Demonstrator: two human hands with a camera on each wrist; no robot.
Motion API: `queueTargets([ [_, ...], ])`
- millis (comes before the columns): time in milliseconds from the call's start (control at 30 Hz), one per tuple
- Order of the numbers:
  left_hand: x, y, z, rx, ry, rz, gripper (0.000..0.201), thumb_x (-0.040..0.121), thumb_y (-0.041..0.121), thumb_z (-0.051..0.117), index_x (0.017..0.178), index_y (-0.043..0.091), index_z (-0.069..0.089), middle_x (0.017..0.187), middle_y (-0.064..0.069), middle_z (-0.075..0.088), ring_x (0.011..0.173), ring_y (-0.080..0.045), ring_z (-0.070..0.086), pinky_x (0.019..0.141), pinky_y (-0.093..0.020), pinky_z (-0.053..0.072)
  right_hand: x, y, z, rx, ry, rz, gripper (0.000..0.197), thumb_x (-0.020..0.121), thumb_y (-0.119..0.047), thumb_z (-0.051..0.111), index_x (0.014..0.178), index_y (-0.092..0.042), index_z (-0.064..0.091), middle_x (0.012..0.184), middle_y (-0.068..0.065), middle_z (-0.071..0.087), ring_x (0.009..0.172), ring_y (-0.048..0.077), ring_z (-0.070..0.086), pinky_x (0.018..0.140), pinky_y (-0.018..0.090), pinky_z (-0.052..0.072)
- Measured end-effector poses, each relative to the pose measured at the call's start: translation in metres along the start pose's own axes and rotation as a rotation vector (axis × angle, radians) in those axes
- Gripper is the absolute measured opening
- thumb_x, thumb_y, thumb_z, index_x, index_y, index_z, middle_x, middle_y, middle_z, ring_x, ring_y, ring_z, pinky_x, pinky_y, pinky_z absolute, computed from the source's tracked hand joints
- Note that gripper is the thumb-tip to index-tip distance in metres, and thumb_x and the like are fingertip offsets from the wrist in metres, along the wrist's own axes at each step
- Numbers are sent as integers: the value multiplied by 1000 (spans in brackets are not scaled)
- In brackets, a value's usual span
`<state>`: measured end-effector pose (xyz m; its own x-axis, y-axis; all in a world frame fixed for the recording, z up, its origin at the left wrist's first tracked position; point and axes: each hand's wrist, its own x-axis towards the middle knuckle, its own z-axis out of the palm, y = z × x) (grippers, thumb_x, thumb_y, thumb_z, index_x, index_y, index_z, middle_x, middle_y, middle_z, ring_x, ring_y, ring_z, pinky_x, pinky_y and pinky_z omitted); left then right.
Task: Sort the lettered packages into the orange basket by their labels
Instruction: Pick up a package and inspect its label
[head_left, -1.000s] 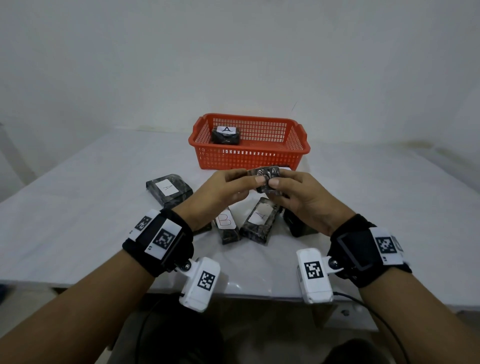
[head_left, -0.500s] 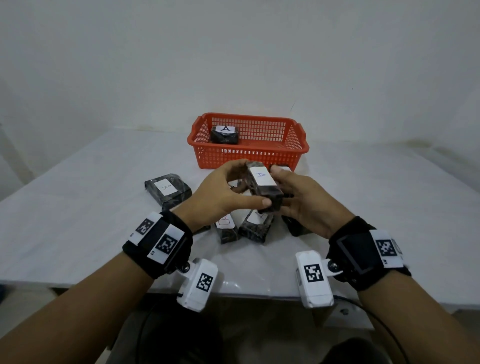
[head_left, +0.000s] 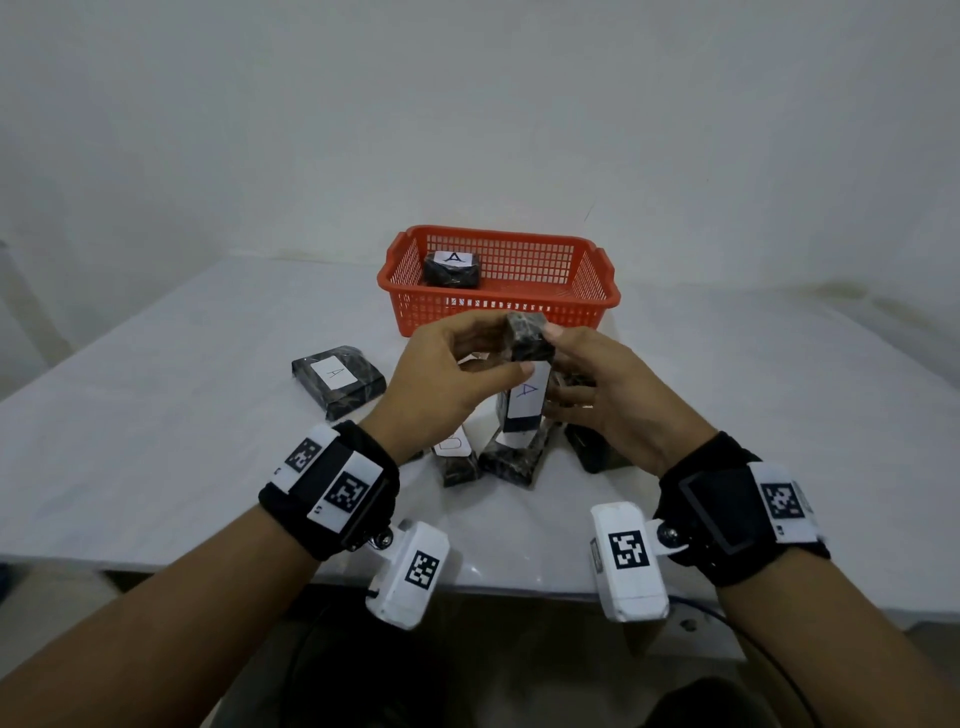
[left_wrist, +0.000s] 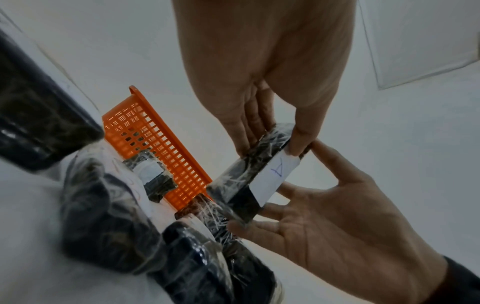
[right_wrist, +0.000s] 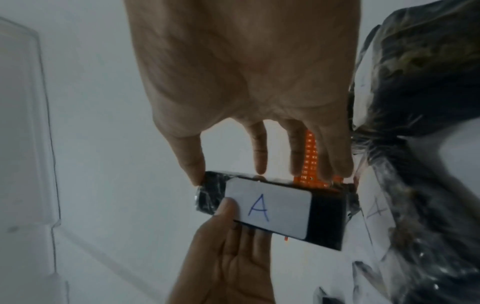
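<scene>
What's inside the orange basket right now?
One dark wrapped package labelled A lies at the left end of the orange basket. The front wall hides part of the basket floor.

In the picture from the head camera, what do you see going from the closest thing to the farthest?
Left hand and right hand → held package → orange basket with a package inside.

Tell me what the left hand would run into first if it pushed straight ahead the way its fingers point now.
Probably the orange basket: the left hand, gripping the held package marked A, points away from the person toward its near wall. The gap between looks free, though depth is hard to judge.
</scene>
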<state>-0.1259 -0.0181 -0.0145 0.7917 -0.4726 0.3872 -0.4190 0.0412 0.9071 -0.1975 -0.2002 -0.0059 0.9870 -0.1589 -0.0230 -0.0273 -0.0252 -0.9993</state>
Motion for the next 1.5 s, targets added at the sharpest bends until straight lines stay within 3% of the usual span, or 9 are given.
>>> queueTargets([
  [133, 1, 2, -3, -42, -37, 33, 49, 82, -5, 81, 127, 9, 69, 121, -3, 76, 114, -18, 73, 104, -40, 56, 0, -1, -2, 85, -74, 109, 56, 83, -58, 74, 126, -22, 68, 129, 19, 70, 120, 42, 68, 108, 54, 53],
  [400, -4, 2, -7, -69, -143, 77, 47, 82, -6, 80, 123, 14, 68, 123, -5, 74, 117, -19, 70, 103, -32, 55, 0, 3, 1, 93, -106, 45, 53, 83, -49, 69, 127, -19, 67, 124, 17, 74, 108, 30, 73, 108, 50, 51],
  [533, -4, 4, -5, 23, -197, -62, 55, 89, 38, 78, 139, 24, 60, 135, 8, 68, 126, -5, 62, 105, -24, 50, -1, 4, 5, 25, -86, -29, 47, 85, -46, 66, 122, -16, 70, 124, 12, 75, 113, 28, 71, 110, 49, 49],
  [633, -2, 5, -2, -75, -269, -266, 37, 93, 62, 56, 113, 36, 74, 112, 11, 77, 105, -4, 72, 106, -36, 48, 1, 4, 5, 16, -69, -42, 61, 77, -46, 74, 125, -8, 67, 123, 13, 75, 118, 31, 70, 112, 48, 47],
  [733, 1, 5, -1, -115, -214, -275, 32, 94, 54, 59, 105, 28, 75, 101, 4, 80, 94, -13, 76, 102, -42, 55, 2, 4, 3, 53, -86, -15, 69, 66, -48, 81, 122, -13, 62, 118, 9, 73, 110, 26, 70, 106, 41, 50],
  [900, 0, 4, 4, -160, -202, -246, 33, 101, 42, 59, 114, 15, 74, 101, -1, 77, 91, -14, 73, 100, -41, 53, -1, 6, 4, 36, -44, -38, 60, 75, -32, 80, 127, -12, 60, 122, 14, 74, 116, 28, 72, 108, 43, 50],
  [1133, 0, 3, 6, -242, -262, -295, 23, 87, 37, 61, 96, 20, 75, 96, 3, 77, 89, -12, 69, 101, -39, 51, -4, 8, -5, 23, -66, -22, 90, 64, -56, 76, 139, -10, 56, 132, 16, 70, 117, 28, 71, 108, 44, 51],
  [1233, -1, 2, 8, -253, -306, -302, 25, 84, 43, 67, 97, 25, 78, 102, 1, 77, 93, -14, 67, 100, -38, 49, -4, 9, -7, 21, -33, -37, 78, 65, -53, 75, 131, -12, 62, 127, 15, 72, 106, 20, 73, 104, 42, 54],
  [1500, 3, 1, 17, -214, -321, -332, 33, 91, 43, 61, 112, 22, 75, 109, -3, 77, 97, -14, 70, 100, -37, 51, -9, 11, -16, 28, -2, -8, 67, 78, -40, 75, 135, -11, 58, 122, 11, 76, 116, 29, 73, 100, 38, 58],
])
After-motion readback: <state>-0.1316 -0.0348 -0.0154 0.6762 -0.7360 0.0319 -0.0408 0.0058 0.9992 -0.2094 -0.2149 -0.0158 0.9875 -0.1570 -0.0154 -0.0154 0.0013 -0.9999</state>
